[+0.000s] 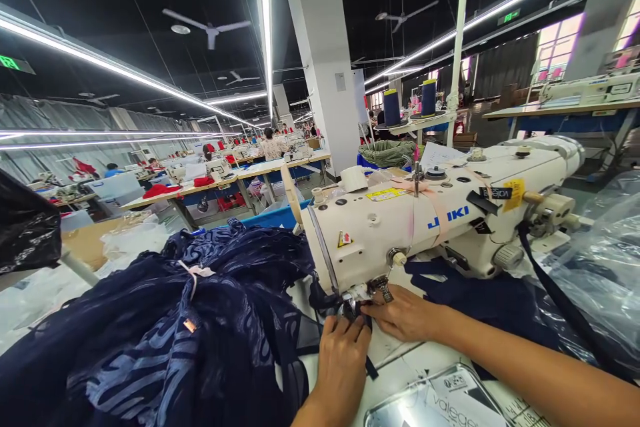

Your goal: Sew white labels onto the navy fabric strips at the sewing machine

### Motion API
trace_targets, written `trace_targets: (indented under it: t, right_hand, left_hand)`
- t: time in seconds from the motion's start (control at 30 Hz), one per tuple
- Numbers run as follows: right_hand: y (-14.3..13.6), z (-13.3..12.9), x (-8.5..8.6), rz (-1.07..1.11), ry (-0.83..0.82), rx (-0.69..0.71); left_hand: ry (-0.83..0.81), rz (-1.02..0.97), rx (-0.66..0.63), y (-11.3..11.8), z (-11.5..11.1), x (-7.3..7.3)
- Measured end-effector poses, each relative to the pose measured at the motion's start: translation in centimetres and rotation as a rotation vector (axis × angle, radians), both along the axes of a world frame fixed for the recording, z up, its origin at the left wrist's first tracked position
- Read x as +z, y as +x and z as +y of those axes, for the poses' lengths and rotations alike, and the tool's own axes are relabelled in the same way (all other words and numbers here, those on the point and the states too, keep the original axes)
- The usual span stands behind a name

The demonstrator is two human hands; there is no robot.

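We have our left hand [344,353] with its fingers bent and close together, fingertips on navy fabric [369,330] at the needle area. Our right hand [407,313] reaches in from the other side, fingers part-curled, tips beside the same spot; we cannot tell whether either hand pinches the cloth. A narrow end of this fabric juts past the left fingertips, its long axis slanting towards us and slightly right.

Above both hands lies the sewing machine [373,233], its head end facing left and its long axis running back and rightward. We read "JUKI" in blue on its arm, partly crossed by a peach band [441,213]. A warning triangle [345,238] sits up from the left hand. Below the right forearm, a silver tin [400,407] bears a label [453,400] on which we make out "valege".
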State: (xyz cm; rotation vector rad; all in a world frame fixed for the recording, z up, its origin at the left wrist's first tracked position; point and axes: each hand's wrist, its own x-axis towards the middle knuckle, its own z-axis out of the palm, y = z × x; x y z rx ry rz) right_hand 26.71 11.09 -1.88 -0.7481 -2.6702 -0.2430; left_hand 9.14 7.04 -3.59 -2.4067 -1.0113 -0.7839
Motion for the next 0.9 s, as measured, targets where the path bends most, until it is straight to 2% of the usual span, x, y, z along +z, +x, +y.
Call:
trace_targets:
  t: [0.37, 0.73, 0.9]
  right_hand:
    - [-0.1, -0.3, 0.3, -0.033, -0.039, -0.012]
    - [-0.2, -0.3, -0.2, 0.01, -0.073, 0.03]
    - [-0.4, -0.5, -0.1, 0.014, -0.065, 0.051]
  left_hand:
    - [0.034, 0.03, 0.042, 0.1, -0.3, 0.0]
    - [0.054, 0.043, 0.086, -0.2, -0.4, -1.2]
    - [0.046, -0.004, 0.052, -0.2, -0.7, -1.0]
